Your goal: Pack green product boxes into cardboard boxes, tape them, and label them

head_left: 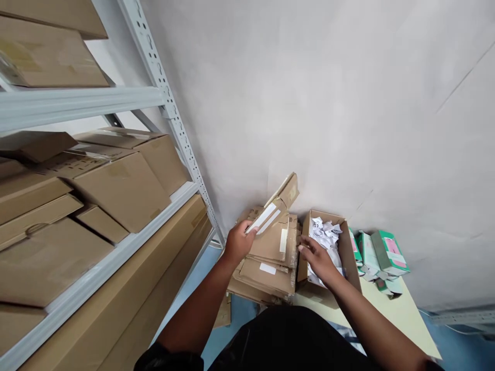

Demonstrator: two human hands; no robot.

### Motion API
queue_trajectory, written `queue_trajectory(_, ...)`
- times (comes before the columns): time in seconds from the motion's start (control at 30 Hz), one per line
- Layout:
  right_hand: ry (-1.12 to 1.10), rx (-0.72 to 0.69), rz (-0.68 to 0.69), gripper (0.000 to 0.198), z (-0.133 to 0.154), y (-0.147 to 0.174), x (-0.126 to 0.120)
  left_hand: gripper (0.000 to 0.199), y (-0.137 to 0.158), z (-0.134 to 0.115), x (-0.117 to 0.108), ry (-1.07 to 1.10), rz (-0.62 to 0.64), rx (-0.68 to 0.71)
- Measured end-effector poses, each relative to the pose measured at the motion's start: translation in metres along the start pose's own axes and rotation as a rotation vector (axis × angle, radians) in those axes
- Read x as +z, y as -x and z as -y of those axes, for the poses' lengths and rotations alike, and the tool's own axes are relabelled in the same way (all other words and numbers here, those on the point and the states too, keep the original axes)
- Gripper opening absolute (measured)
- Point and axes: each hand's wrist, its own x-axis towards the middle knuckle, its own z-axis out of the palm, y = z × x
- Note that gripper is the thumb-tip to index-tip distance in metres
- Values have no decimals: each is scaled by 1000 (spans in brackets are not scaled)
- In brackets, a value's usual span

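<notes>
A: Near to far, quick. What's on your feed?

B: From my end, hands apart. Left hand (240, 241) clamped on the near end of a flat, folded brown cardboard piece with white strips (281, 205). Right hand (316, 256) has fingers loosely bent, nothing seen in them.

A: Right one touching anything?

B: Can't tell from here. I see its fingertips at the right edge of a stack of flattened brown cardboard (253, 273).

A: And the held piece, how does it lie?

B: Tilted up over the stack. Long axis runs from the left hand away and to the right, far end toward the wall. Left is nearer, it has the end; from the right hand, I read the piece as off to the left and farther out.

A: Next to the stack?

B: Just right of it, an open brown cardboard box (351, 257) with crumpled white paper (325, 234) inside. Farther right, green-and-white cartons with pink panels (390, 253), on a pale yellow counter (410, 315).

A: Rest?

B: White metal shelving (77, 107) at left, carrying closed-looking brown boxes (121, 190). Pale grey wall (309, 103) behind.
</notes>
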Motion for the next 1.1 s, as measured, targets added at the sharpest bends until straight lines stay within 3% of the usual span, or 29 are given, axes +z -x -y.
queue_trajectory(0.13,-103,-93,-55,87,45,0,9,15,18,-42,15,33,-3,220)
queue_trajectory(0.27,-198,-152,-150,81,75,14,8,18,34,-65,36,41,33,524)
queue_trajectory(0.37,-269,-147,-259,66,78,28,1,28,45,-76,56,44,85,685)
queue_trajectory(0.5,-324,-141,-448,53,61,50,-18,41,59,-94,79,86,168,791)
queue_trajectory(0.8,-353,-256,-752,53,43,119,-80,60,88,-161,116,179,314,1073)
queue_trajectory(0.97,-268,-154,-983,42,32,161,-136,56,123,-209,148,221,518,1070)
queue_trajectory(1.1,-244,-172,-994,41,12,209,-193,46,153,-256,184,303,579,963)
